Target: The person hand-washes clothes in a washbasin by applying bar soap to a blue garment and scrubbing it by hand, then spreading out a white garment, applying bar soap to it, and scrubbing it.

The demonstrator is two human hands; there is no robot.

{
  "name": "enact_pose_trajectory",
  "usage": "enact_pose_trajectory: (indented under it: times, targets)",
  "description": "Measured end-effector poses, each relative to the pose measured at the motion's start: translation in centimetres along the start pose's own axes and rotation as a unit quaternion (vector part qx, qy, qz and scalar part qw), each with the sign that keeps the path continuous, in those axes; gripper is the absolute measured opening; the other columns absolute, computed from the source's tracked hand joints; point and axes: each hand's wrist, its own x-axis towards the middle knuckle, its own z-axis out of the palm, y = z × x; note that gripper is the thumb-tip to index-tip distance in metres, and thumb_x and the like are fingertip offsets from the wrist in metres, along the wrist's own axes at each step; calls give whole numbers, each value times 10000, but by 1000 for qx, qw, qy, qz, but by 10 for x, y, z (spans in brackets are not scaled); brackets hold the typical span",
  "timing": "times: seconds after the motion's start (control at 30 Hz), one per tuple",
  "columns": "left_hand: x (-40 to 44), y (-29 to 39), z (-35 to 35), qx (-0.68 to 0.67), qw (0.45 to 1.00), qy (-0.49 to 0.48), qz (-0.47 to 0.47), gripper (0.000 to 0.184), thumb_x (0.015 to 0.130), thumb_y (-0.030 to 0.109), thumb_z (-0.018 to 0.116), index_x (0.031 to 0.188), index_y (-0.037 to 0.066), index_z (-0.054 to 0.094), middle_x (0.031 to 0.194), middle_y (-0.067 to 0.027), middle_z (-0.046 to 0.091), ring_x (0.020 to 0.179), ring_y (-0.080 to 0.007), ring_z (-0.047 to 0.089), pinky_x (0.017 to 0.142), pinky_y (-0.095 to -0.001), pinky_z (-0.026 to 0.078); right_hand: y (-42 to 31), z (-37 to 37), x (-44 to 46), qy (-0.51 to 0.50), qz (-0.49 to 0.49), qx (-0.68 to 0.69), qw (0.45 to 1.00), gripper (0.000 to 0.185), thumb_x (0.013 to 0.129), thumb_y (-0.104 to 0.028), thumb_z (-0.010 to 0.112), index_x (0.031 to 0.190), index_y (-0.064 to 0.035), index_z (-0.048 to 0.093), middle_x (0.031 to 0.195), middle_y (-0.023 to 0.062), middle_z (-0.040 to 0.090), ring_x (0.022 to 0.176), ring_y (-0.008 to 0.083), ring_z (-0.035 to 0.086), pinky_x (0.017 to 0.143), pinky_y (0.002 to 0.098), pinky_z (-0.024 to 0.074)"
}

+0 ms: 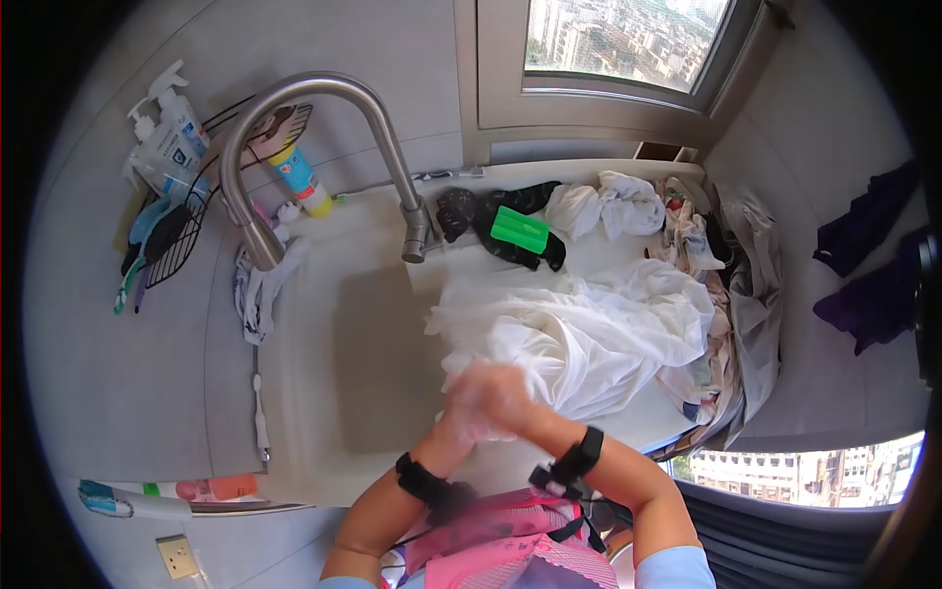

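Note:
A large white cloth [608,339], bunched and wet-looking, spreads over the washboard side of the sink. At its near left edge my left hand [468,407] and my right hand [502,395] press together, both closed on a gathered part of the cloth. Motion blurs the fingers and the cloth just beyond them. Farther back, a green soap bar or brush-like block [520,229] rests on a black garment [505,221]. Beside that lies a smaller white cloth bundle [608,204].
The sink basin [383,344] is left of my hands, under a curved metal faucet [324,83]. A wire rack [182,245] holds bottles and brushes. A yellow-blue can [301,179] stands behind. More laundry [706,378] piles at right; dark garments [868,226] hang beyond.

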Motion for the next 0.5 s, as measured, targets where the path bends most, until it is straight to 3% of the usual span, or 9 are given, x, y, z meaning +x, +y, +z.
enact_pose_trajectory:
  times: [0.03,0.07,0.17,0.23,0.3,0.33,0.4,0.47,0.5]
  targets:
    - [-2,7,16,-12,999,31,-20,386,886,379,392,1048,46,499,926,-61,537,841,-167,537,738,-309,455,3,1,8,12,-2,9,1000,72,709,-112,541,649,-77,560,565,116,537,515,255,551,515,356,445]
    - [-2,7,39,87,981,172,-16,476,891,450,326,1017,32,515,887,-78,548,813,-179,547,732,-309,455,8,-6,19,-21,58,-90,994,161,744,-147,539,602,-74,524,549,119,524,503,270,540,473,369,423]
    - [15,3,-18,29,988,-137,57,434,891,420,365,995,31,526,894,-70,559,805,-175,556,716,-300,462,-36,-3,11,-15,-29,48,998,204,714,-143,594,557,-98,470,499,127,458,456,280,495,475,376,415]
    - [-1,5,-4,26,995,-88,40,394,891,397,387,964,39,536,882,-67,563,789,-164,560,705,-290,465,-34,0,1,-34,0,8,999,210,736,-162,578,570,-91,471,527,124,469,468,286,497,473,374,411]
    - [-1,16,45,57,981,185,-15,346,891,371,406,919,57,547,852,-65,564,762,-143,561,697,-277,466,10,-4,16,-75,72,-178,978,227,802,-202,511,624,-60,508,615,110,535,524,292,531,469,366,409]
    - [2,14,56,28,983,182,0,320,895,362,401,858,78,543,812,-43,556,709,-122,551,651,-251,463,5,-7,14,-60,52,-149,986,225,797,-215,518,625,-70,512,594,86,524,513,276,526,465,349,409]
    - [6,18,24,204,967,87,124,313,894,361,404,854,80,537,805,-21,548,709,-121,542,637,-250,461,-16,-4,8,8,-30,7,999,118,716,-127,543,614,-88,497,573,61,506,522,254,530,477,337,416]
    - [10,21,-50,285,949,-75,109,311,902,360,383,851,89,525,818,7,538,734,-124,529,617,-269,458,-32,0,-3,11,-96,87,991,71,652,-56,539,619,-102,496,573,56,506,544,247,540,498,334,421]
    - [3,26,-3,40,998,13,42,333,904,370,375,909,79,537,849,-13,549,787,-121,532,670,-281,463,-11,-7,-3,-20,-20,11,1000,67,666,-48,522,696,-88,566,643,71,555,567,237,559,505,316,427]
